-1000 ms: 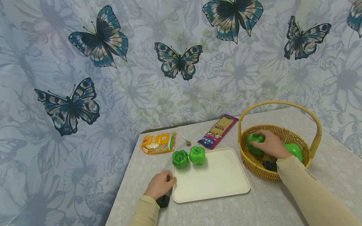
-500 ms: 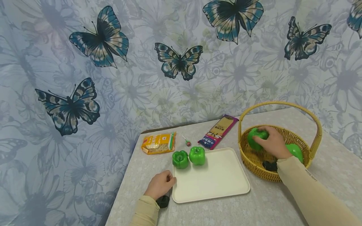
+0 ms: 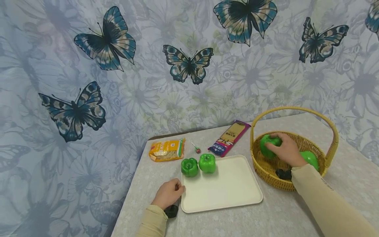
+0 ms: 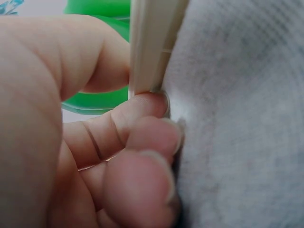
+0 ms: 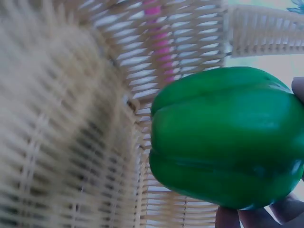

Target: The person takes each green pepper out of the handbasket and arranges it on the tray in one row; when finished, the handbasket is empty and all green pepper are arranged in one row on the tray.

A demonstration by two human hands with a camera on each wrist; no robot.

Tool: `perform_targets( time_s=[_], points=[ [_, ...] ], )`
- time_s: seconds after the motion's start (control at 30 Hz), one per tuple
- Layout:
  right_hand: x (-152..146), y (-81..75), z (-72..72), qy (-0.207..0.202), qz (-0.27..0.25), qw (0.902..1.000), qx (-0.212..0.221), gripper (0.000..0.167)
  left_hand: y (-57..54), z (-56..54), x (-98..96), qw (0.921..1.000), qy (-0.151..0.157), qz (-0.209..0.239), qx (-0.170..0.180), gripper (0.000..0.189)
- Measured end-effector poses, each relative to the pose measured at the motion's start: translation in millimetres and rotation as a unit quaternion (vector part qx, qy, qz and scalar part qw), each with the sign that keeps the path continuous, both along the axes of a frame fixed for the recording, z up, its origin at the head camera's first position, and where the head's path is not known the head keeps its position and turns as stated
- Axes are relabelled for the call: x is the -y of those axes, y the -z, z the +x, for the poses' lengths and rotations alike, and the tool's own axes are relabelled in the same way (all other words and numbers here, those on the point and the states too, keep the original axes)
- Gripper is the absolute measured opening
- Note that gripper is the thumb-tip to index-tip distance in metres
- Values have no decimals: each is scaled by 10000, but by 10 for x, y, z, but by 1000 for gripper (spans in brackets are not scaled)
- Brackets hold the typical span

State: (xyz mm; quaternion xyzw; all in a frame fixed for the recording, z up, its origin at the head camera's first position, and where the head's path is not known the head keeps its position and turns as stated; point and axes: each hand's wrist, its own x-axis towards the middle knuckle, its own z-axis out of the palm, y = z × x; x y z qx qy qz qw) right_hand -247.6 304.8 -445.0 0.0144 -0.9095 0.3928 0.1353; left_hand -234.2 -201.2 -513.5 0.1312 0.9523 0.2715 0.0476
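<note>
Inside the wicker basket, my right hand grips a green bell pepper from above. The right wrist view shows that bell pepper off the basket floor, with fingertips at its far end. A second bell pepper lies in the basket, partly hidden by my forearm. At the left edge of the cream tray, my left hand pinches the rim. In the left wrist view, thumb and forefinger meet the tray's edge. Two more bell peppers, one darker and one brighter, sit at the tray's back left corner.
Behind the tray lie a yellow bag of grain, a lollipop and a purple noodle packet. The basket's tall handle arches over my right hand. A butterfly-patterned wall covering rises behind the table.
The bell pepper in my right hand has risen slightly and tilted within the basket, mostly in the first half second. My left hand and the tray stay in place.
</note>
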Motion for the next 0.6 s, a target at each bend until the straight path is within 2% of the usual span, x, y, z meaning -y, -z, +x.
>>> perform_targets(
  time_s=[0.13,0.3,0.47,0.6],
  points=[
    [-20,-84,28,139,-96,9996,-226,65,4,0,-18,10000,-1,-9,55,22],
    [48,-224,134,245,-183,9983,-506,64,8,16,-29,10000,22,30,83,22],
    [291,-341,300,112,-220,9957,-889,56,6,11,-23,10000,8,10,68,22],
    [500,-350,385,-244,-322,9923,-1172,49,2,-8,-16,10000,12,-11,40,22]
  ],
)
